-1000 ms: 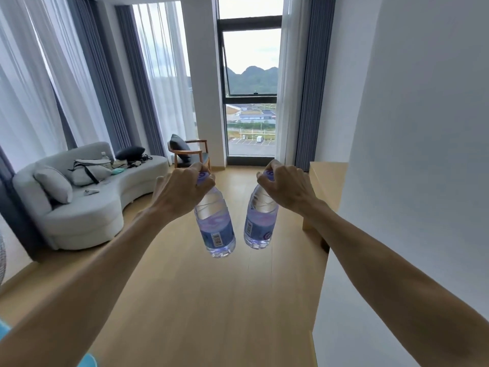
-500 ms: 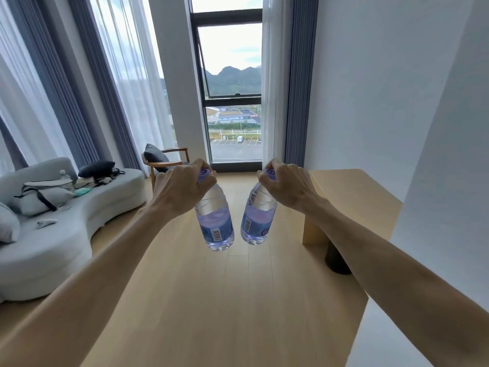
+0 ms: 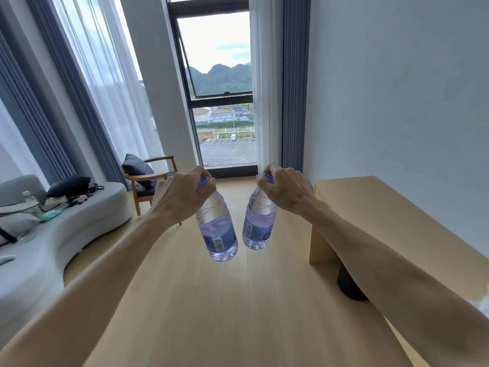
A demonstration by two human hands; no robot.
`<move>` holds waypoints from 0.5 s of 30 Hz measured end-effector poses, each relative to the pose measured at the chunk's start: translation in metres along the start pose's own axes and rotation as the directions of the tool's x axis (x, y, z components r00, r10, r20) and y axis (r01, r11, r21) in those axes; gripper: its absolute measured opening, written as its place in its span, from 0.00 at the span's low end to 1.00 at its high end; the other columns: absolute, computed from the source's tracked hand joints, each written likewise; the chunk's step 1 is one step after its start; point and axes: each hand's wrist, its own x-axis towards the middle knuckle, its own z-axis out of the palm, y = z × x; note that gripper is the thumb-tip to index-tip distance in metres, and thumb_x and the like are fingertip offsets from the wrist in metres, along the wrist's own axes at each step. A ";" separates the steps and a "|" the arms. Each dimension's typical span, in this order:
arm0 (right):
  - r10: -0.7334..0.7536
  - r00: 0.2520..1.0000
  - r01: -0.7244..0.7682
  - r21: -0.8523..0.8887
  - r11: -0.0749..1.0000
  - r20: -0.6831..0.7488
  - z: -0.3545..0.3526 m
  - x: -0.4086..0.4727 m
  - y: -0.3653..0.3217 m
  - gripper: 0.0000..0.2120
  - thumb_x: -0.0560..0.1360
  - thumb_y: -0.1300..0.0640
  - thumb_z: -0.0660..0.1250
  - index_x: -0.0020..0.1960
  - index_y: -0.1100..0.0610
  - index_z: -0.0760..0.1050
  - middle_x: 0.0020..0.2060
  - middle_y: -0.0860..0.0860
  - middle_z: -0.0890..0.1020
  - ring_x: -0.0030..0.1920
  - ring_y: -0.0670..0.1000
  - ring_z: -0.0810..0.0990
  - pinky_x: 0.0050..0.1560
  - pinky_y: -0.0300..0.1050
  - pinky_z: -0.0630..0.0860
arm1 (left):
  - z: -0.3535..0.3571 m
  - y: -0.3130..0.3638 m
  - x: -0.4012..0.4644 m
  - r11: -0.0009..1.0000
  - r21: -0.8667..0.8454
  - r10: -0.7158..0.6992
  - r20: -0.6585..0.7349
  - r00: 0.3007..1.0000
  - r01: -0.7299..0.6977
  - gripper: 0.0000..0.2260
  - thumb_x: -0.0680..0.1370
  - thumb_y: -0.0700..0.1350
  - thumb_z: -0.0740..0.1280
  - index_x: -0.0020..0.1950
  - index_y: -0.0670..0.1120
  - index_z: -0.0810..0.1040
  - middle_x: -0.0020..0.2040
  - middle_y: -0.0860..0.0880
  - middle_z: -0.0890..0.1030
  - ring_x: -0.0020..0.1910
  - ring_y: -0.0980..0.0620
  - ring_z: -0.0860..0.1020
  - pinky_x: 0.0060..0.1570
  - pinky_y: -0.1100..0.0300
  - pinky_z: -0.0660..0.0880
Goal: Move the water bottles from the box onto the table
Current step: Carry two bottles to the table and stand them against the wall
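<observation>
I hold two clear water bottles with purple-blue labels, both hanging by their capped necks over the wooden floor. My left hand (image 3: 182, 198) grips the top of the left bottle (image 3: 217, 231). My right hand (image 3: 284, 192) grips the top of the right bottle (image 3: 258, 226). The two bottles hang side by side, a small gap between them, tilted slightly toward each other at the bottom. The light wooden table (image 3: 383, 215) stands against the white wall to the right, under my right forearm. No box is in view.
A pale grey sofa (image 3: 79, 229) with bags and a bottle on it runs along the left. A wooden armchair (image 3: 148, 178) with dark cushions stands by the window. A dark round object (image 3: 349, 287) sits on the floor under the table.
The view has swung right and forward: the sofa slid left and the table came into fuller view on the right. Both hands keep their bottles at the same height.
</observation>
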 end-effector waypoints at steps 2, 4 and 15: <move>0.001 1.000 -0.001 -0.019 1.000 -0.001 0.012 0.033 0.024 0.15 0.79 0.47 0.59 0.52 0.58 0.75 0.39 0.53 0.82 0.33 0.53 0.77 0.34 0.45 0.72 | 0.024 -0.008 0.033 1.000 0.004 0.002 0.005 1.000 -0.002 0.12 0.79 0.55 0.58 0.50 0.47 0.74 0.36 0.50 0.78 0.30 0.53 0.73 0.28 0.64 0.61; 0.013 1.000 -0.014 -0.015 1.000 -0.011 0.022 0.062 0.046 0.15 0.80 0.47 0.58 0.52 0.58 0.75 0.39 0.53 0.83 0.33 0.53 0.77 0.34 0.44 0.71 | 0.046 -0.015 0.065 1.000 -0.013 -0.004 0.005 1.000 0.004 0.13 0.80 0.55 0.58 0.52 0.46 0.74 0.37 0.51 0.77 0.31 0.53 0.73 0.27 0.65 0.60; 0.125 0.992 -0.126 -0.050 0.991 -0.035 0.071 0.184 0.173 0.14 0.80 0.46 0.58 0.51 0.56 0.73 0.34 0.49 0.78 0.30 0.50 0.75 0.32 0.44 0.71 | 0.173 -0.039 0.223 0.993 -0.116 0.021 0.016 1.000 -0.019 0.10 0.80 0.54 0.58 0.50 0.49 0.73 0.38 0.52 0.76 0.31 0.53 0.73 0.29 0.64 0.63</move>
